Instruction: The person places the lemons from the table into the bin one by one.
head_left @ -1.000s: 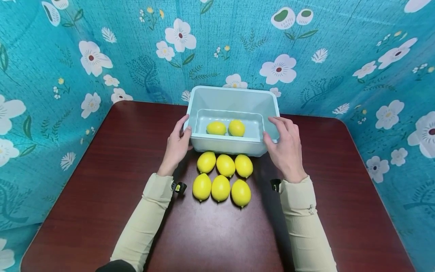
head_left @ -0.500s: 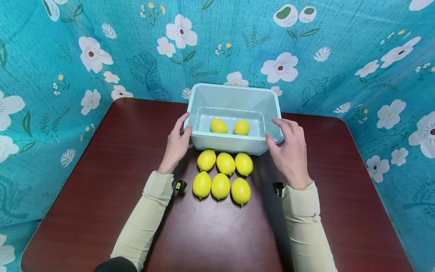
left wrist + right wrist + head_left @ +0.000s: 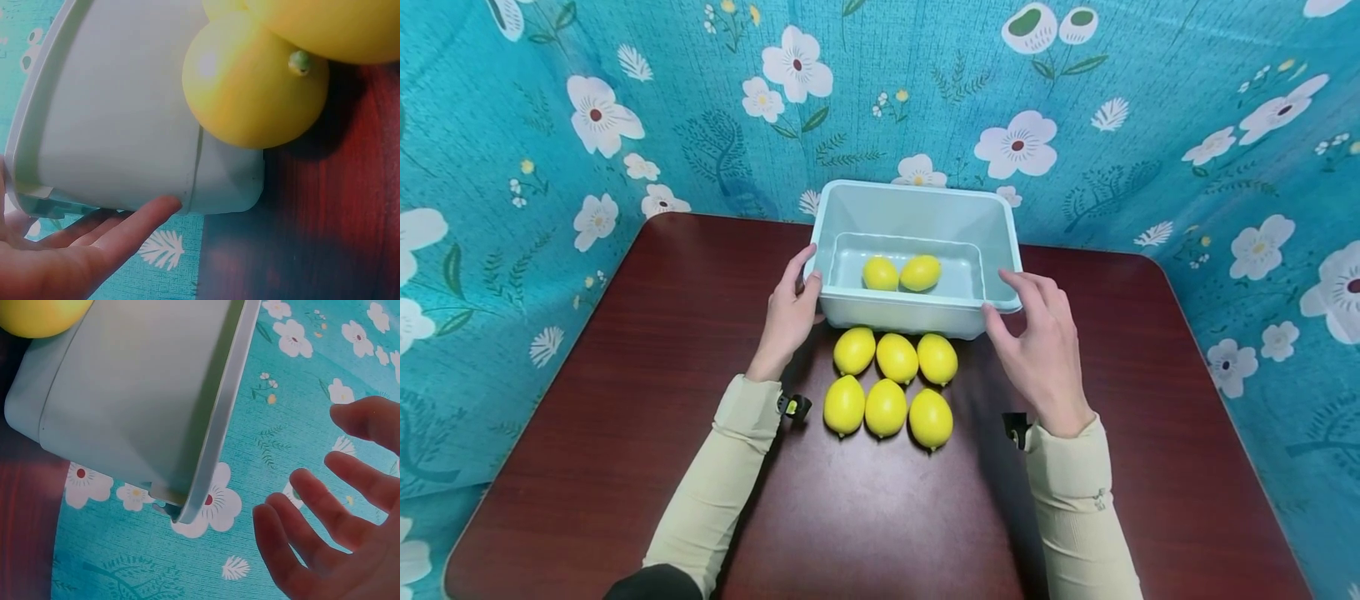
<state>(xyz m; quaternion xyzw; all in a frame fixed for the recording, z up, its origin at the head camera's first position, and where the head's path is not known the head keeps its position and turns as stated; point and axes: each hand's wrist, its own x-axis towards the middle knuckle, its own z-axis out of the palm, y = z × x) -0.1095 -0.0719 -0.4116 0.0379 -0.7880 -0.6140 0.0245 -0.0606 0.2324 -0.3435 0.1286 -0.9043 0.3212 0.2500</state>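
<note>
A pale blue plastic bin (image 3: pixel 898 315) stands near the back edge of the table. Two lemons (image 3: pixel 880 272) lie side by side on its floor. My left hand (image 3: pixel 790 317) holds the bin's left end, thumb at the front corner of the rim. In the left wrist view, one finger of it touches the lower side wall. My right hand (image 3: pixel 1041 342) is beside the right front corner, fingers spread; the right wrist view shows a gap between its fingertips (image 3: pixel 265 519) and the rim. Several more lemons (image 3: pixel 886 408) sit in two rows just in front of the bin.
The dark reddish-brown table (image 3: pixel 647 392) has rounded corners. A teal flowered cloth (image 3: pixel 880 92) hangs behind it and along both sides. The front row of lemons is very close to the bin's front wall.
My right hand has drawn off the bin's right rim, a little right and toward me. The two lemons inside have rolled, apart and then together again. My left hand keeps its place.
</note>
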